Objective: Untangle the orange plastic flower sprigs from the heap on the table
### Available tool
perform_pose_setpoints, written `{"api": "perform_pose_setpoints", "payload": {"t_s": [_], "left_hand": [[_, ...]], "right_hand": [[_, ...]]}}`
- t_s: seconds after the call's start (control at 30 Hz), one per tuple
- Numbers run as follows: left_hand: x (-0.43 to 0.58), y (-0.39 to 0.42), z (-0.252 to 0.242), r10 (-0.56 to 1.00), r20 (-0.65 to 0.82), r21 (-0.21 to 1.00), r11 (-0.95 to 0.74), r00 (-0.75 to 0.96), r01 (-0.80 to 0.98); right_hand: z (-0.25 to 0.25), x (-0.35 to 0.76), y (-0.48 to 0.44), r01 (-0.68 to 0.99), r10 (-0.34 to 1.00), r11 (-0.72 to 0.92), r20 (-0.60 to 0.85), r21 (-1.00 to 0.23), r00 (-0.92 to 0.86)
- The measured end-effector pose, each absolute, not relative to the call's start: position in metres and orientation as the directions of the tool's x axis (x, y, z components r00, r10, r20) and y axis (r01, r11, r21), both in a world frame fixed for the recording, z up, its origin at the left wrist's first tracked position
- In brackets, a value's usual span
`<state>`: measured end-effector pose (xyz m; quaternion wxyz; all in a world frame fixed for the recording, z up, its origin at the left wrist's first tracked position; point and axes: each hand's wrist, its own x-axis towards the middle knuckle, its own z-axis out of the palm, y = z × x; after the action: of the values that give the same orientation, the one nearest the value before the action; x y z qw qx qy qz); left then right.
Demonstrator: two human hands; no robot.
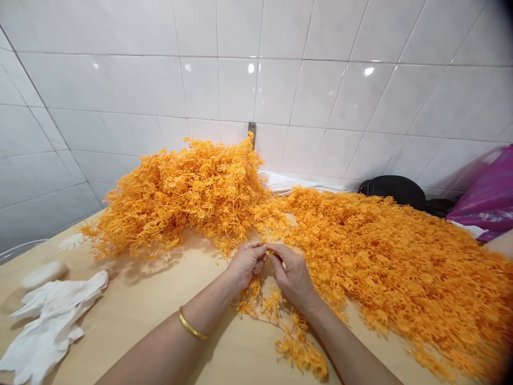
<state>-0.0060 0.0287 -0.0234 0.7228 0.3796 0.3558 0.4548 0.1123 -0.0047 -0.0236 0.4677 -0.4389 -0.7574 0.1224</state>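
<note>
My left hand [247, 263] and my right hand [292, 272] meet at the middle of the table [160, 305], fingertips pinched on a thin orange plastic strand [272, 302]. The strand hangs below my hands, its flower-like pieces lying on the tabletop between my forearms. Just behind my left hand rises a tall heap of similar orange pieces [192, 198]. A wide, flatter orange pile [401, 256] spreads to the right, close beside my right hand. The exact spot held is partly hidden by my fingers.
White gloves [56, 315] and a round white object [44, 274] lie at the left. Against the tiled wall [240, 85] stand a metal bracket [252, 133], a black case [393, 191] and a purple bag [487, 192]. Part of another person's arm [500, 245] shows at the right edge.
</note>
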Motion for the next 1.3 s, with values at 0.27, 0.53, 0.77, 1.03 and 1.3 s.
{"api": "perform_pose_setpoints", "payload": {"t_s": [0.27, 0.53, 0.77, 1.03, 1.3], "left_hand": [[-0.010, 0.031, -0.024, 0.858, -0.199, 0.765, 0.438, 0.474, -0.472], [-0.008, 0.031, -0.023, 0.868, -0.202, 0.790, 0.418, 0.453, -0.448], [-0.004, 0.028, -0.019, 0.835, -0.181, 0.864, 0.387, 0.520, -0.322], [-0.007, 0.029, -0.019, 0.813, -0.233, 0.800, 0.472, 0.534, -0.370], [-0.001, 0.023, -0.015, 0.866, -0.260, 0.863, 0.407, 0.427, -0.299]], "right_hand": [[-0.029, 0.112, 0.001, 0.261, 0.913, 0.403, 0.405, -0.877, -0.050], [-0.023, 0.115, 0.001, 0.363, 0.871, 0.475, 0.487, -0.802, -0.062], [-0.029, 0.108, 0.004, -0.118, 0.955, 0.220, 0.189, -0.968, 0.229], [-0.011, 0.144, 0.014, -0.527, 0.876, 0.187, -0.103, -0.829, 0.472], [-0.010, 0.134, 0.005, -0.394, 0.967, 0.101, -0.003, -0.914, 0.255]]}}
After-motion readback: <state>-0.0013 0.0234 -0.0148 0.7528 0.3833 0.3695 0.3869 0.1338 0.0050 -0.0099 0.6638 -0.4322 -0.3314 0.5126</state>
